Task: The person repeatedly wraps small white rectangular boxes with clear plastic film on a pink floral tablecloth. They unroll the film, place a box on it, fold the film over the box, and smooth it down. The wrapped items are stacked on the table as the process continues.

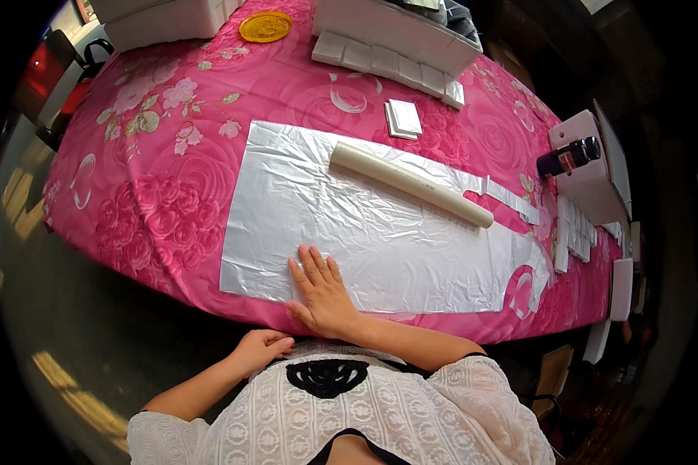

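A thin white plastic sheet (364,275), with cut-out straps at its right end, is spread crinkled over the table. On its left near part my right hand (323,298) lies flat, palm down and fingers stretched out. My left hand (260,351) rests by the table's near edge, just off the sheet. Its fingers are loosely curled together, and no object shows in them. A long pale tube (411,184) lies slantwise across the sheet, beyond my right hand and touched by neither hand.
Pink floral cloth (151,225) covers the table. Small folded white packets (402,118) lie beyond the sheet, with a row of packets (384,63) before a white box (395,31). A yellow dish (265,27) sits far left. A dark bottle (568,156) is at the right.
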The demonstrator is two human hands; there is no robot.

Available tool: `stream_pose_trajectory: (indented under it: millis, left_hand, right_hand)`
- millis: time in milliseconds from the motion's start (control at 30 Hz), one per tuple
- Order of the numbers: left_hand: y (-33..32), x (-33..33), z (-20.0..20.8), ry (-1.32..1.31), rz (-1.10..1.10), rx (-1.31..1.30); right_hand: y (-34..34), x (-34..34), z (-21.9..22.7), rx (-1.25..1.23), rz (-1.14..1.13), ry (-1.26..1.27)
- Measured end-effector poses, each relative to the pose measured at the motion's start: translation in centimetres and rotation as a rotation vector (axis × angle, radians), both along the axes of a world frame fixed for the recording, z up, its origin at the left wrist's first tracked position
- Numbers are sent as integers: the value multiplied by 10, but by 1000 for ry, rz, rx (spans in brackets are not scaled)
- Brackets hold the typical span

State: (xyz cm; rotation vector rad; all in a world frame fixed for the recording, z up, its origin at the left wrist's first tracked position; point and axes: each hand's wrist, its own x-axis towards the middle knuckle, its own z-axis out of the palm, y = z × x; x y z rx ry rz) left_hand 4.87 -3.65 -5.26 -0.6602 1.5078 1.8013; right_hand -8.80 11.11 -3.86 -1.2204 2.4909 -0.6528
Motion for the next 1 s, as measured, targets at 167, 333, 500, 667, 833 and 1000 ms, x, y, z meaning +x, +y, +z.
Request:
stream_pose_trajectory:
  millis: [167, 333, 500, 667, 833, 1000]
  left_hand:
    - [-6, 17, -7, -141, 556, 238]
    - [-16, 2, 27, 255, -48, -561]
    - [-7, -32, 57, 562, 191, -555]
    - [20, -60, 76, 664, 122, -635]
    - [63, -88, 83, 681, -95, -552]
    - [73, -87, 84, 732, -168, -639]
  right_hand:
    - [-37, 38, 0, -39, 253, -140]
    - [-39, 6, 29, 18, 568, -87]
    - [-6, -73, 43, -288, 409, -6]
    - [17, -220, 57, -578, -394, -221]
    - [60, -341, 18, -285, -702, -30]
    - [85, -306, 25, -147, -585, 159]
